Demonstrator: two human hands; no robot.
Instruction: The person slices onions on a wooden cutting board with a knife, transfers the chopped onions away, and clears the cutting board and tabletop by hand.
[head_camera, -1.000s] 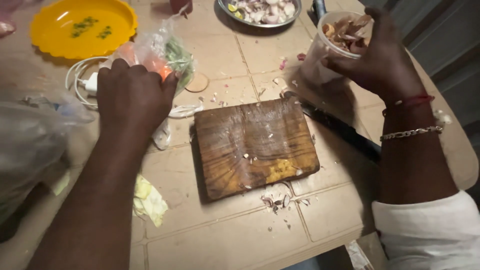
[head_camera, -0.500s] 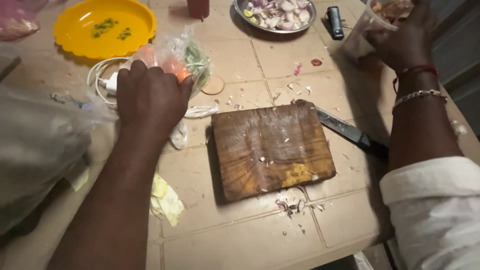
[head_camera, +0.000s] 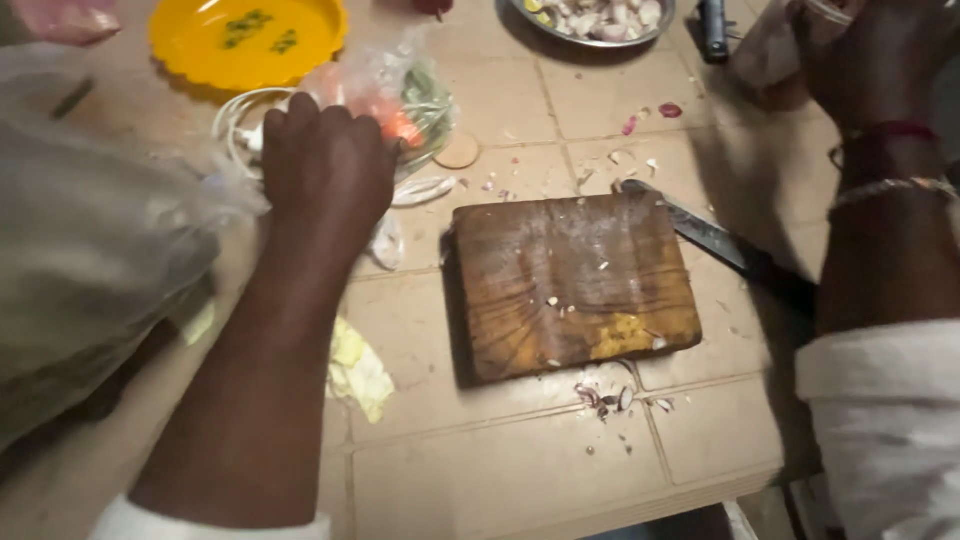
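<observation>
At the far left of the table (head_camera: 520, 470), a big cloudy plastic bag (head_camera: 90, 250) slumps over the edge, and behind it sits a yellow plate (head_camera: 250, 40) with a few green bits on it. Next across, the left hand (head_camera: 325, 170) lies knuckles-up on a clear bag of vegetables (head_camera: 400, 95), orange and green showing through the film; its fingers curl down into the plastic, bunched close together, though whether they actually pinch it is hidden under the hand. A coil of white cable (head_camera: 235, 125) lies just beside that hand, and a scrap of pale cabbage leaf (head_camera: 358, 370) rests near the forearm.

Centre stage, the wooden cutting board (head_camera: 572, 280) lies flat, dotted with crumbs and a yellow smear at its near corner, onion skins (head_camera: 605, 395) scattered just off its front edge. A knife (head_camera: 730, 250) lies touching the board's right side, its handle running under the right forearm. Up top, a steel bowl of chopped onion (head_camera: 600, 15).

At the far right, the right hand (head_camera: 870, 50) wraps around a clear container (head_camera: 775, 45) at the frame's edge; the fingers seem closed on it, partly cut off.

The risk, as I judge it: that right arm hovers over the knife, so a careless drop could catch the blade, and a tug on the flimsy bag could drag the cable along.
</observation>
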